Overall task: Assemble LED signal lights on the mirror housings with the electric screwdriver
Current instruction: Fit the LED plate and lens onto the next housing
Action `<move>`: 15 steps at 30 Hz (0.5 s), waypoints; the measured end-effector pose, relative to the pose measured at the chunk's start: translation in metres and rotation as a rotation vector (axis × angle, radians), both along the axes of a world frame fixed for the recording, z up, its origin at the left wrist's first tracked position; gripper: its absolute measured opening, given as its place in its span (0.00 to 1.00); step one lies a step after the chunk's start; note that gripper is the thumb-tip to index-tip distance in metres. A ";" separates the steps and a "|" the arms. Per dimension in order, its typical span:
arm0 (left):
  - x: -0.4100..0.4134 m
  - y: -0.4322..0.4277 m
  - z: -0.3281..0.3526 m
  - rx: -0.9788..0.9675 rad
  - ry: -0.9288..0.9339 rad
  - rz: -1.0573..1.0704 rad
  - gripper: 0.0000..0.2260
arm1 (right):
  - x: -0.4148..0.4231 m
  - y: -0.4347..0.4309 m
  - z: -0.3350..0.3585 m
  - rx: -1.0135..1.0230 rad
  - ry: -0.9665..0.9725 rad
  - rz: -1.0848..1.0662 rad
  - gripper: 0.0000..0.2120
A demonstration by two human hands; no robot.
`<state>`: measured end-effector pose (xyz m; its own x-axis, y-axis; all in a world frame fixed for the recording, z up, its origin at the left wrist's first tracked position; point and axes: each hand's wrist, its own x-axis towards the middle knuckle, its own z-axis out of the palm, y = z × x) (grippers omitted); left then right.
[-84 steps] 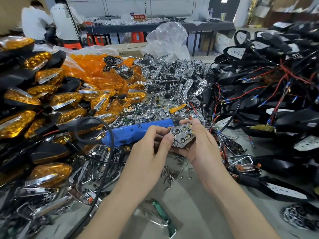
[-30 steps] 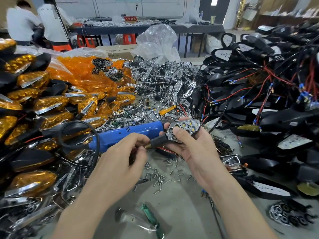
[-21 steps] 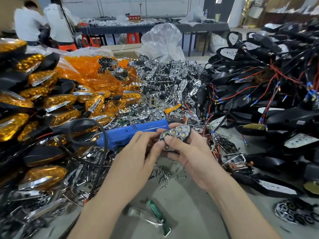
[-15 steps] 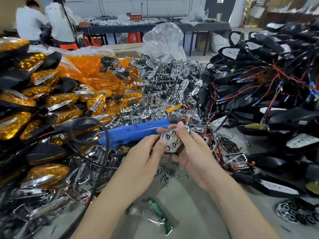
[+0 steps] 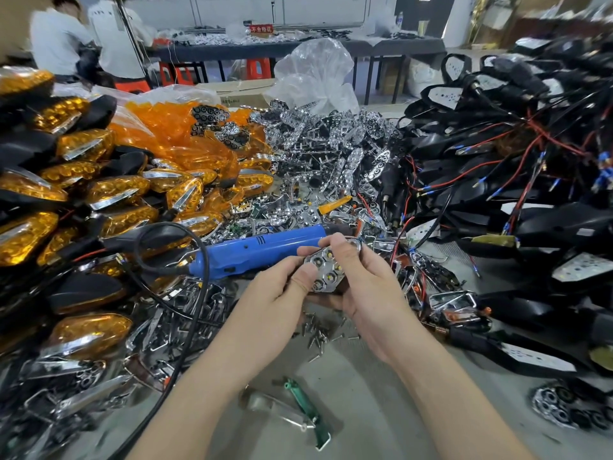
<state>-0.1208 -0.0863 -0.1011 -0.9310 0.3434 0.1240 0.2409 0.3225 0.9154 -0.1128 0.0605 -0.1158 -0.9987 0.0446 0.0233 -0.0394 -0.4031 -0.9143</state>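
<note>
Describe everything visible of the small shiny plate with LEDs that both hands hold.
The small chrome-look LED reflector plate is a shiny, roughly oval piece with several round cups, yellowish LEDs showing in some. It faces the camera, raised above the grey tabletop. The left hand pinches its left edge with the thumb; the right hand curls round its top and right side.

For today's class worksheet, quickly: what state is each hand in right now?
Left hand: closed, pinching the LED reflector plate, thumb on its face.
Right hand: closed, holding the same plate.
</note>
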 end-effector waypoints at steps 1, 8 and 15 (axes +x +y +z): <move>0.000 0.000 0.000 -0.014 0.020 -0.003 0.09 | 0.000 0.000 0.001 0.013 0.004 -0.008 0.12; -0.003 -0.018 0.000 -0.436 0.282 0.078 0.23 | -0.006 0.017 0.007 -0.088 -0.069 -0.236 0.12; -0.004 -0.019 -0.002 -0.460 0.352 0.105 0.12 | -0.006 0.029 0.013 -0.239 -0.095 -0.293 0.14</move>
